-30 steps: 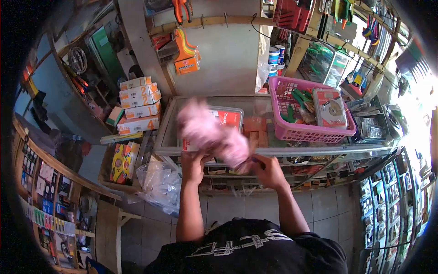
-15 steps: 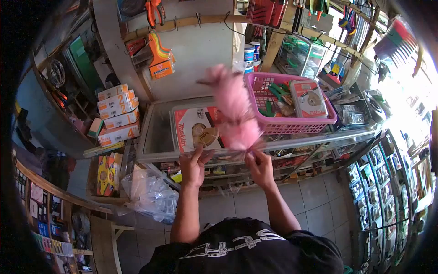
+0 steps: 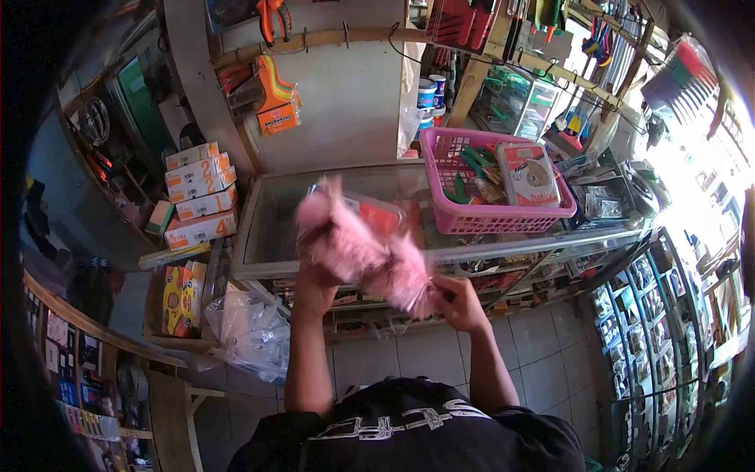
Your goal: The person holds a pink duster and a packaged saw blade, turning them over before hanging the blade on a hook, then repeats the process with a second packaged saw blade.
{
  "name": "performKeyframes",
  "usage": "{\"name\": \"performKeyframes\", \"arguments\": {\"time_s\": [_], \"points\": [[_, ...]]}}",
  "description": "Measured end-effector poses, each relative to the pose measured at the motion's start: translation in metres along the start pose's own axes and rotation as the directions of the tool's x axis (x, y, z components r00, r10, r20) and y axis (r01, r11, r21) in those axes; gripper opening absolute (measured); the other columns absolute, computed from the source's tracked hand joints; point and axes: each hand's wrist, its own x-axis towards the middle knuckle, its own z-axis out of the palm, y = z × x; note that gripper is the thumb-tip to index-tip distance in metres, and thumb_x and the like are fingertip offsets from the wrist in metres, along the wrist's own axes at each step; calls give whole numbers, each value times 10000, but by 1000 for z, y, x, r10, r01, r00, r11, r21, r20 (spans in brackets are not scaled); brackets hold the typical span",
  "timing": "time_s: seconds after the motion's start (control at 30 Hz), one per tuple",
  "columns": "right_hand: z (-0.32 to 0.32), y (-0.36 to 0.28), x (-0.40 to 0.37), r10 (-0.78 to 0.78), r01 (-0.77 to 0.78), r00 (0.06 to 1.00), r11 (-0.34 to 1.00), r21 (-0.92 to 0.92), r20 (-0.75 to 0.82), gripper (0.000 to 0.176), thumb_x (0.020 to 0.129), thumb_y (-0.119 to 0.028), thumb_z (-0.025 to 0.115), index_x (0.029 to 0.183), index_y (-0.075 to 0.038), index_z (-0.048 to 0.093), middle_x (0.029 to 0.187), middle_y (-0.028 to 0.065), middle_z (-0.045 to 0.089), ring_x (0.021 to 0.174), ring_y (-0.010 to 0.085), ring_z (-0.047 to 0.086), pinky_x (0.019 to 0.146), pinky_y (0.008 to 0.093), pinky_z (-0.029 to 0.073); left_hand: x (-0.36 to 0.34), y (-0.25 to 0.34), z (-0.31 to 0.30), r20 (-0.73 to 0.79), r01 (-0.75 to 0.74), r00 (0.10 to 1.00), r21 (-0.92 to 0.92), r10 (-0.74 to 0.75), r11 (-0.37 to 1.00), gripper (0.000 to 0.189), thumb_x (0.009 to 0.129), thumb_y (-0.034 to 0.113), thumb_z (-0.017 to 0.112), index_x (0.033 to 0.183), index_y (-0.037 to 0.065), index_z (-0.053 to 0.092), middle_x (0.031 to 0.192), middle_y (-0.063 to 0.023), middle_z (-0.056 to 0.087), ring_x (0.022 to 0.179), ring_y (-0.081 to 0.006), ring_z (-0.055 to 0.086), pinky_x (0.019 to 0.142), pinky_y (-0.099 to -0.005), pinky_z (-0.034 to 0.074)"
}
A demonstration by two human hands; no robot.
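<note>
A fluffy pink duster (image 3: 358, 256), blurred by motion, slants across the middle over the glass counter. My right hand (image 3: 464, 307) is closed on its lower right end, with thumb and fingers pinched together. Behind the fluff, the red and pale edge of a Makita blade pack (image 3: 381, 214) shows tilted, most of it hidden. My left hand (image 3: 314, 293) is at the near side of this pack. Its fingers are covered by the duster, which overlaps them in this view.
A pink plastic basket (image 3: 503, 216) with tools and another Makita pack (image 3: 528, 175) stands on the glass counter (image 3: 275, 212). Stacked boxes (image 3: 203, 197) and a plastic bag (image 3: 252, 338) are at left. Racks of small goods (image 3: 653, 315) line the right.
The duster has swept left and down, now covering my left fingers. The blade pack has gone from facing me broadly to a tilted, mostly covered pose. My right hand has shifted slightly right and down.
</note>
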Motion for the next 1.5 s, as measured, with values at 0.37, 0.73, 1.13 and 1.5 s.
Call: {"name": "performKeyframes", "arguments": {"time_s": [0.37,0.73,1.13,1.5], "points": [[-25,-4,10,228,-228,971,974,8,-75,231,994,-173,645,1015,57,660,706,25,557,674,78,474,620,288,440,-3,19,39,146,-137,988,754,38,643,587,866,99,805,1389,5,557,1267,-72,664,1056,-154,660,896,-315,549],[10,4,26,194,-194,981,952,237,26,290,1049,-227,587,973,49,632,729,4,533,691,70,441,597,284,398,-8,4,40,94,-250,964,628,247,737,431,925,70,747,1312,3,569,1176,-97,686,1058,-203,695,894,-376,618],[23,20,47,223,-218,969,974,64,-104,291,1040,-205,583,878,37,587,663,38,522,655,90,427,579,325,398,-18,29,56,145,-353,856,866,497,355,189,907,90,733,1047,-34,704,931,-27,727,811,-106,661,749,-290,532],[32,-32,70,-7,22,987,996,-92,161,236,994,-165,626,1106,34,687,708,145,590,657,150,544,640,350,466,-43,63,77,205,-191,941,978,269,-78,257,954,180,707,1124,-12,695,970,-114,747,938,-159,692,860,-329,528]]}}
